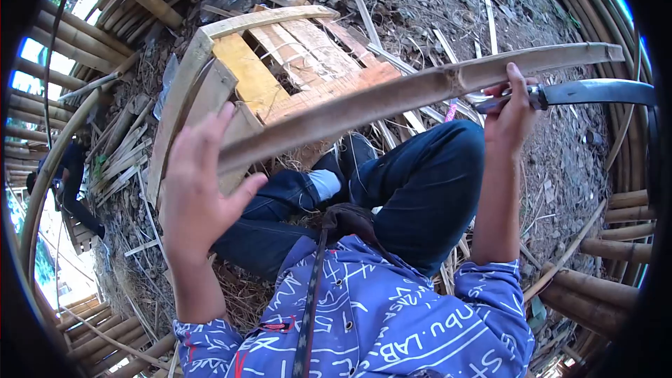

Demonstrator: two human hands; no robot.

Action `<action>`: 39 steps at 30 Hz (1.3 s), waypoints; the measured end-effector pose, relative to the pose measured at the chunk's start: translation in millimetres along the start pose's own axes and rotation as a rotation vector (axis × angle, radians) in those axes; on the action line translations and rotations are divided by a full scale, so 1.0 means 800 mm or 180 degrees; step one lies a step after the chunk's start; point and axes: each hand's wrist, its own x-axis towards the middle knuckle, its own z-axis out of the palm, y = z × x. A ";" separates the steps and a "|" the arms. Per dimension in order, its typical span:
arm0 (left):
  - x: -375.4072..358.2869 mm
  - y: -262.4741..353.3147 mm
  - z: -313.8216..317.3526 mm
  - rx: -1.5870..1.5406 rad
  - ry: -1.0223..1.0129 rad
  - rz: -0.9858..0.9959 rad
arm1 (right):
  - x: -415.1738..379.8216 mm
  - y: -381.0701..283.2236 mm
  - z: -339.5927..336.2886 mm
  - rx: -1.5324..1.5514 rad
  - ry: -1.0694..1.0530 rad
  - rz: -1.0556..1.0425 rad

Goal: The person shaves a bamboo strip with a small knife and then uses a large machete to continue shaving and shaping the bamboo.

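Observation:
A long split bamboo strip (350, 108) slants across the view above my lap, its far end rising to the right. At its lower left end is my left hand (199, 185), slightly blurred, with fingers stretched and thumb spread apart; the strip's end is hidden behind it. My right hand (512, 108) is closed round the handle of a machete (595, 91), whose curved blade points right. The thumb of that hand presses against the strip's face, just above the handle.
Ahead of my crossed legs (427, 189) lies a low wooden frame (189, 77) with yellow and bare boards. Rubble and bamboo offcuts (490, 17) cover the ground. Bamboo poles (595, 294) wall both sides. Another person (70, 178) is at far left.

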 end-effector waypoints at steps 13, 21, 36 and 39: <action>-0.116 -0.008 0.033 -0.1326 -0.1310 -0.1417 | -0.076 0.065 0.079 -0.0135 -0.1394 0.1505; -0.185 -0.008 0.047 -0.1981 -0.1373 -0.2264 | -0.083 0.104 0.085 -0.0507 -0.1679 0.2803; -0.204 0.026 0.089 -0.2540 -0.1217 -0.2277 | -0.095 0.094 0.057 -0.1333 -0.1791 0.2754; -0.182 0.035 0.077 -0.2125 -0.1178 -0.2089 | -0.098 0.097 0.057 -0.0897 -0.1897 0.2632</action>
